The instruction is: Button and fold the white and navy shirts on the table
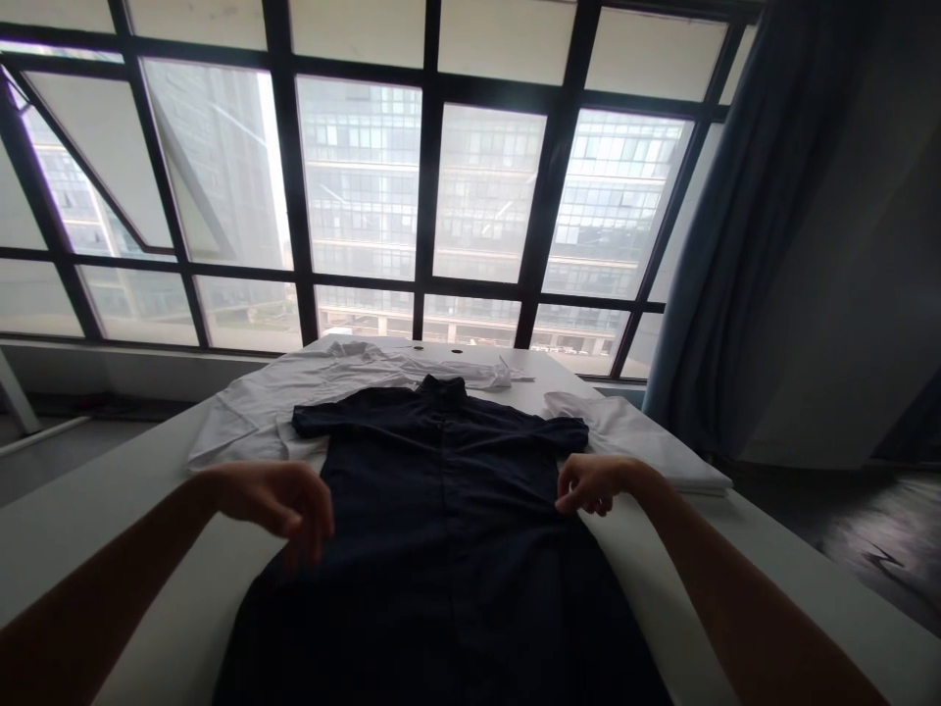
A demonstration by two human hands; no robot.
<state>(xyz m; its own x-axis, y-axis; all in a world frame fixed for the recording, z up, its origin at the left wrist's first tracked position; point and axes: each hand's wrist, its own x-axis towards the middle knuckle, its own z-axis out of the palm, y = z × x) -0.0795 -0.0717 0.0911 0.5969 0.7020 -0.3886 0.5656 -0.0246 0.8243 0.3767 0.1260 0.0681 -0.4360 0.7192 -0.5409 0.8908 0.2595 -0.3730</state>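
A dark navy short-sleeved shirt [448,510] lies front side up on the white table, its collar at the far end and both sleeves spread outward. Above its left side edge hangs my left hand [275,500], fingers loosely curved downward and a little blurred, with nothing visible in them. At the opposite side, just below the sleeve, my right hand [594,482] pinches the shirt's edge between thumb and fingers. The shirt's lower part runs toward me and fades into shadow.
A rumpled white garment [250,407] is spread behind the shirt on the left. Folded white cloth [647,441] lies at the right edge of the white table [742,579]. Beyond stand large windows with dark frames [428,196]; a blue curtain [724,255] hangs at the right.
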